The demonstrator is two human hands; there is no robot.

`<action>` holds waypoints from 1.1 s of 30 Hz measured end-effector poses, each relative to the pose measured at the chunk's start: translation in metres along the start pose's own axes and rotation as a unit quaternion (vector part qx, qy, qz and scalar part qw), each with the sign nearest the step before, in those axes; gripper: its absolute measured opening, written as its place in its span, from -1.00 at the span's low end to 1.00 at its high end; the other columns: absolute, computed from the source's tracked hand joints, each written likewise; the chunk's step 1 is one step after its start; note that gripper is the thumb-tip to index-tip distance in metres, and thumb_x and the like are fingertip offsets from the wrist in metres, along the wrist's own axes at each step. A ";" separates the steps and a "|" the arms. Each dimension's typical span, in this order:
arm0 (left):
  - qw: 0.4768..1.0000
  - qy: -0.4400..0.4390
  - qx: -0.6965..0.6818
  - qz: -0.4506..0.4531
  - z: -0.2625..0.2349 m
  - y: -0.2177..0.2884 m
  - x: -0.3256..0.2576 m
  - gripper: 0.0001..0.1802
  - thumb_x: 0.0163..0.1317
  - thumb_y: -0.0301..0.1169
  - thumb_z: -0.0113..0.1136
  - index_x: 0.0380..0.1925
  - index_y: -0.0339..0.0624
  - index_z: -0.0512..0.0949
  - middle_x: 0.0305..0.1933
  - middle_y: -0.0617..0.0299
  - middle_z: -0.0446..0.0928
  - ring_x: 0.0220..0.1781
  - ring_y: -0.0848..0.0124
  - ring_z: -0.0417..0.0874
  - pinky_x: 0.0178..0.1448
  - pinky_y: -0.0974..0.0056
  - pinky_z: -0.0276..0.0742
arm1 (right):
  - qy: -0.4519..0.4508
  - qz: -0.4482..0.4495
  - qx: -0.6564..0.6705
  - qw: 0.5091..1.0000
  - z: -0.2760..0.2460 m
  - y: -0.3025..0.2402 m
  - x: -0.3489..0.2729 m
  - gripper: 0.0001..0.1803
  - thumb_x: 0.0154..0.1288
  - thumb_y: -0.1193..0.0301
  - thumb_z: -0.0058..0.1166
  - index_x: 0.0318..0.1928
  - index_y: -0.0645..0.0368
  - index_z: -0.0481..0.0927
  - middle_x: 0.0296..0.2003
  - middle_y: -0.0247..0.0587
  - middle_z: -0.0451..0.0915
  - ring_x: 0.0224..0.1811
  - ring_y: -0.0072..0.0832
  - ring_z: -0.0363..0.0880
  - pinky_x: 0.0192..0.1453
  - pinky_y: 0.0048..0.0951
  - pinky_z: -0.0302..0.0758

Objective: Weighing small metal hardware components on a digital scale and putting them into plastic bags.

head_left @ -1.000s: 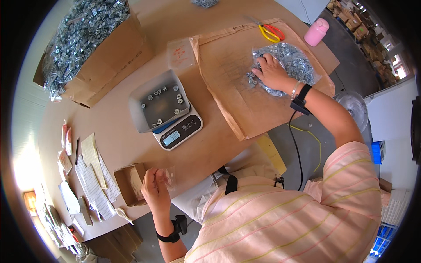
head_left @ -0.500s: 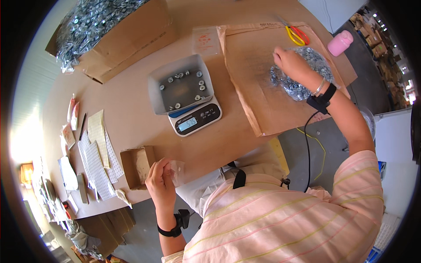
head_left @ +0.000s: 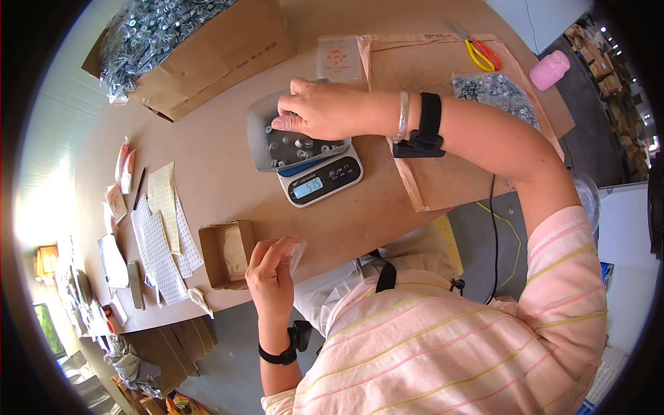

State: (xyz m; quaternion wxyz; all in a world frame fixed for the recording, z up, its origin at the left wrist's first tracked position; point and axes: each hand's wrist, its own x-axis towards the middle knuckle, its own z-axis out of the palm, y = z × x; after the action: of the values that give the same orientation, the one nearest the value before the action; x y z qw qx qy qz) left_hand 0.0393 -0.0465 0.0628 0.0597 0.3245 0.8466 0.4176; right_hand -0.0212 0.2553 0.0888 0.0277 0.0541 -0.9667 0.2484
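Your right hand (head_left: pixel 325 111) rests fingers-down in the grey tray (head_left: pixel 290 142) of small metal parts on the scale (head_left: pixel 319 181), table centre. At 7 o'clock, your left hand (head_left: pixel 271 273) pinches a small clear bag (head_left: pixel 296 250).

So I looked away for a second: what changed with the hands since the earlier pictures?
The right hand left the clear bag of metal parts on the brown paper and swung left over the grey tray on the scale. The left hand stayed low, pinching a small clear bag.
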 end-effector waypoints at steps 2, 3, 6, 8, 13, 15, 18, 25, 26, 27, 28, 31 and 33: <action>1.000 0.000 -0.002 -0.004 0.001 -0.002 -0.001 -0.67 0.13 -0.77 0.10 -0.19 -0.22 0.69 -0.26 0.10 0.61 -0.25 0.24 0.67 -0.18 0.27 0.58 | -0.010 0.020 0.001 1.000 -0.004 0.003 -0.001 -0.39 0.53 -0.13 -0.18 -0.06 0.23 0.57 0.02 0.06 0.55 -0.16 -0.07 0.61 -0.01 -0.17 0.54; 1.000 -0.004 -0.007 -0.001 0.000 -0.002 -0.001 -0.67 0.13 -0.77 0.10 -0.19 -0.22 0.69 -0.26 0.10 0.61 -0.25 0.24 0.67 -0.18 0.27 0.58 | -0.002 0.005 0.049 0.999 -0.007 0.007 -0.001 -0.40 0.52 -0.12 -0.16 -0.03 0.22 0.58 0.01 0.04 0.57 -0.14 -0.10 0.62 0.01 -0.19 0.54; 1.000 0.023 0.010 0.002 0.002 -0.004 -0.001 -0.67 0.08 -0.78 0.11 -0.22 -0.22 0.69 -0.33 0.12 0.57 -0.34 0.23 0.62 -0.22 0.27 0.54 | 0.021 -0.024 0.116 0.993 -0.034 0.017 -0.015 -0.43 0.52 -0.08 -0.11 0.03 0.21 0.58 -0.02 -0.05 0.61 -0.09 -0.21 0.64 0.04 -0.26 0.54; 0.999 0.027 0.033 -0.005 -0.002 -0.010 -0.005 -0.70 0.07 -0.78 0.12 -0.26 -0.23 0.68 -0.36 0.13 0.54 -0.36 0.22 0.59 -0.25 0.25 0.51 | 0.052 -0.013 0.135 0.989 -0.064 0.021 -0.027 -0.52 0.54 0.02 -0.06 0.07 0.20 0.56 -0.07 -0.25 0.65 -0.07 -0.43 0.65 0.00 -0.40 0.60; 0.996 0.041 0.077 0.001 0.000 -0.004 -0.006 -0.83 0.06 -0.75 0.18 -0.40 -0.25 0.61 -0.48 0.12 0.43 -0.46 0.18 0.49 -0.35 0.17 0.40 | 0.027 0.207 0.080 0.975 -0.096 0.131 -0.111 -0.62 0.52 0.14 -0.01 -0.02 0.23 0.58 -0.19 -0.19 0.66 -0.14 -0.43 0.64 -0.04 -0.35 0.63; 0.997 0.036 0.065 0.009 0.003 -0.002 -0.003 -0.85 0.07 -0.74 0.18 -0.41 -0.26 0.57 -0.49 0.11 0.40 -0.48 0.15 0.47 -0.37 0.14 0.38 | 0.029 0.210 -0.002 0.977 -0.070 0.176 -0.153 -0.59 0.46 0.14 0.06 -0.05 0.29 0.58 -0.20 0.00 0.67 -0.10 -0.19 0.65 0.04 -0.24 0.57; 0.997 0.025 0.076 0.022 0.003 -0.003 -0.003 -0.86 0.08 -0.73 0.19 -0.41 -0.28 0.53 -0.48 0.10 0.41 -0.47 0.12 0.48 -0.37 0.13 0.39 | -0.004 0.206 -0.051 0.977 -0.031 0.183 -0.190 -0.45 0.45 0.07 0.07 0.15 0.31 0.48 0.17 0.18 0.46 0.23 -0.04 0.45 0.31 -0.21 0.40; 0.996 0.045 0.079 0.007 0.005 -0.007 -0.006 -0.80 0.17 -0.54 0.35 -0.47 -0.26 0.46 -0.51 0.10 0.46 -0.54 0.14 0.50 -0.46 0.17 0.37 | 0.023 0.095 -0.281 0.955 -0.005 0.121 -0.220 -0.52 0.36 0.20 0.16 0.17 0.22 0.46 0.12 0.06 0.38 0.18 0.05 0.38 0.31 -0.07 0.36; 0.998 0.025 0.063 -0.014 0.003 -0.005 -0.007 -0.76 0.18 -0.51 0.35 -0.49 -0.28 0.43 -0.52 0.09 0.44 -0.56 0.18 0.45 -0.46 0.19 0.33 | 0.027 0.107 -0.278 0.954 -0.001 0.124 -0.223 -0.57 0.35 0.27 0.16 0.12 0.22 0.45 0.06 0.05 0.38 0.14 0.04 0.40 0.25 -0.06 0.40; 0.998 0.005 0.047 -0.035 0.001 -0.003 -0.008 -0.72 0.20 -0.49 0.36 -0.50 -0.31 0.41 -0.54 0.08 0.42 -0.57 0.22 0.40 -0.47 0.21 0.29 | 0.031 0.120 -0.275 0.953 0.003 0.128 -0.224 -0.62 0.34 0.33 0.16 0.08 0.22 0.44 0.01 0.05 0.38 0.10 0.03 0.42 0.19 -0.06 0.43; 0.998 0.009 0.048 -0.039 0.001 -0.001 -0.009 -0.72 0.20 -0.49 0.36 -0.50 -0.31 0.41 -0.54 0.08 0.42 -0.57 0.22 0.40 -0.47 0.21 0.29 | 0.029 0.114 -0.275 0.954 0.004 0.132 -0.223 -0.62 0.34 0.33 0.16 0.08 0.22 0.44 0.01 0.05 0.38 0.10 0.03 0.42 0.19 -0.06 0.43; 0.999 0.026 0.008 -0.025 0.003 0.002 -0.007 -0.74 0.20 -0.50 0.37 -0.51 -0.32 0.45 -0.54 0.11 0.42 -0.58 0.30 0.37 -0.48 0.27 0.30 | 0.044 0.123 -0.275 0.953 0.007 0.147 -0.216 -0.70 0.37 0.39 0.09 0.01 0.25 0.40 -0.04 0.07 0.38 0.03 0.02 0.48 0.09 -0.09 0.49; 0.999 0.048 -0.012 -0.022 0.007 -0.001 -0.007 -0.86 0.20 -0.57 0.31 -0.45 -0.33 0.51 -0.50 0.11 0.45 -0.55 0.27 0.42 -0.44 0.28 0.35 | 0.013 0.134 -0.300 0.944 0.005 0.154 -0.204 -0.75 0.39 0.44 0.02 0.00 0.28 0.39 -0.10 0.10 0.41 -0.11 0.04 0.57 -0.05 -0.09 0.56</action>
State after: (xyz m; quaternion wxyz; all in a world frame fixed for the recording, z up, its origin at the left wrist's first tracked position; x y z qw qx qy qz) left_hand 0.0471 -0.0466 0.0567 0.0320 0.2849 0.8502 0.4415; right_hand 0.1633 0.4057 -0.0056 0.0217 -0.0904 -0.9944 -0.0507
